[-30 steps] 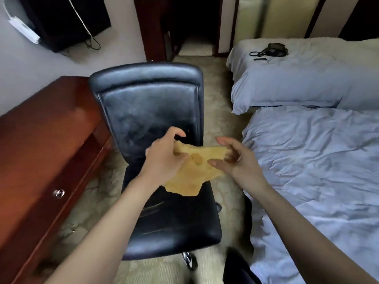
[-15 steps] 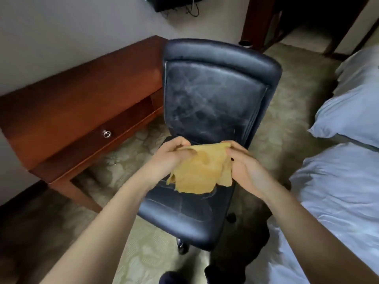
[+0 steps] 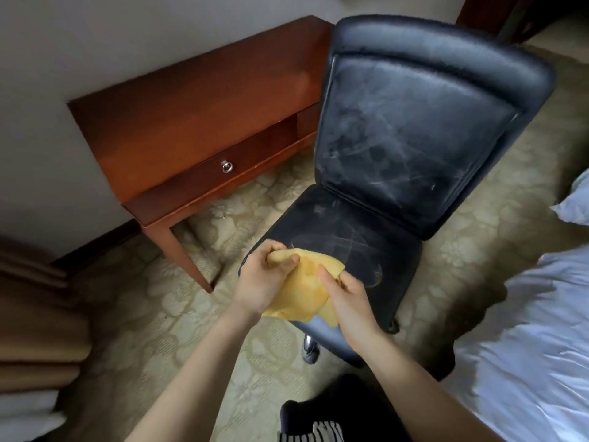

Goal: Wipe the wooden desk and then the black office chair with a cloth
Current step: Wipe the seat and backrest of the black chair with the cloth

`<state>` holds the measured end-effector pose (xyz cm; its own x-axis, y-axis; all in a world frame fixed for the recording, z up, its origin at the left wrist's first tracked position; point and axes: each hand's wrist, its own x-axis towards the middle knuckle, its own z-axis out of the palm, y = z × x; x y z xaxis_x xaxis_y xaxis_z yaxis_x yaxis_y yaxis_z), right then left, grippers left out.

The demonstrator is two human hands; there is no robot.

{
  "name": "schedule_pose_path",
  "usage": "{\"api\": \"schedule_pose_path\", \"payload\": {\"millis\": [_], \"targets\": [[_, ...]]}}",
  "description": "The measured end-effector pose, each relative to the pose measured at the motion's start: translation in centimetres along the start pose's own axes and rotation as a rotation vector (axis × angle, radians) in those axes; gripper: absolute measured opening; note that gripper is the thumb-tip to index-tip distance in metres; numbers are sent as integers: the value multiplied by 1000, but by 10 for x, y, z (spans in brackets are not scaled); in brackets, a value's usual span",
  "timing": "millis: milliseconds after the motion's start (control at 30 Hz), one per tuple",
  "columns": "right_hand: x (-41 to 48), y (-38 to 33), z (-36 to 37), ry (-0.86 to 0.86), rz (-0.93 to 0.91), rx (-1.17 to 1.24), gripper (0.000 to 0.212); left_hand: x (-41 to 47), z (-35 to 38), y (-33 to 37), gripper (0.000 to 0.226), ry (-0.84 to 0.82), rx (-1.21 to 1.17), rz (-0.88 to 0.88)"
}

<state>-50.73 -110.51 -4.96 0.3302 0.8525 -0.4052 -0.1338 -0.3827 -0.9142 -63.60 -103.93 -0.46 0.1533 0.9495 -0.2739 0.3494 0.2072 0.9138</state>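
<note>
Head view: a yellow cloth was held bunched above the front edge of the black office chair. Its upper corner was gripped by the left hand, fingers curled round the fabric, and its right side was pinched by the right hand. The wooden desk was seen against the wall, just left of the chair.
</note>
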Motion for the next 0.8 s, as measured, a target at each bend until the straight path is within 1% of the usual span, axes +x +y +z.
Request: {"api": "schedule_pose_path", "payload": {"millis": [33,67,100,167,200,233,267,367,433,500,533,600,667,700,733,767,800], "targets": [[2,1,4,37,30,-28,25,-3,-2,-5,9,-14,-22,-21],[5,3,10,46,91,-1,22,-6,-3,-9,7,-36,-54,-55],[8,4,15,25,188,96,20,-10,-3,-13,4,-62,-86,-93],[13,7,23,-98,415,438,33,-16,0,-16,7,-104,-126,-145],[14,7,25,-173,492,556,41,-19,2,-18,10,-118,-115,-141],[16,8,27,-221,534,623,46,-22,4,-20,12,-133,-84,-121],[18,12,28,-233,548,640,48,-25,7,-21,12,-151,-47,-96],[21,10,22,-267,547,645,43,-29,19,-25,15,-188,4,-40],[28,9,14,-296,570,563,39,-28,31,-26,19,-234,-16,11],[42,7,3,-240,596,516,30,-22,42,-24,21,-290,-124,8],[50,7,-3,-217,585,485,32,-17,46,-23,22,-303,-212,-27],[71,3,-16,-181,546,408,34,-2,51,-27,22,-235,-293,-94],[89,-1,-28,-130,516,357,21,14,53,-38,21,-109,-234,-153],[98,-3,-33,-122,486,323,19,22,53,-47,22,-76,-206,-176],[105,-4,-39,-119,429,286,14,25,51,-53,23,-72,-173,-190],[117,-1,-44,-138,354,259,4,33,52,-66,23,-81,-119,-198],[127,2,-48,-167,287,217,8,41,51,-78,22,-95,-75,-209]]}}
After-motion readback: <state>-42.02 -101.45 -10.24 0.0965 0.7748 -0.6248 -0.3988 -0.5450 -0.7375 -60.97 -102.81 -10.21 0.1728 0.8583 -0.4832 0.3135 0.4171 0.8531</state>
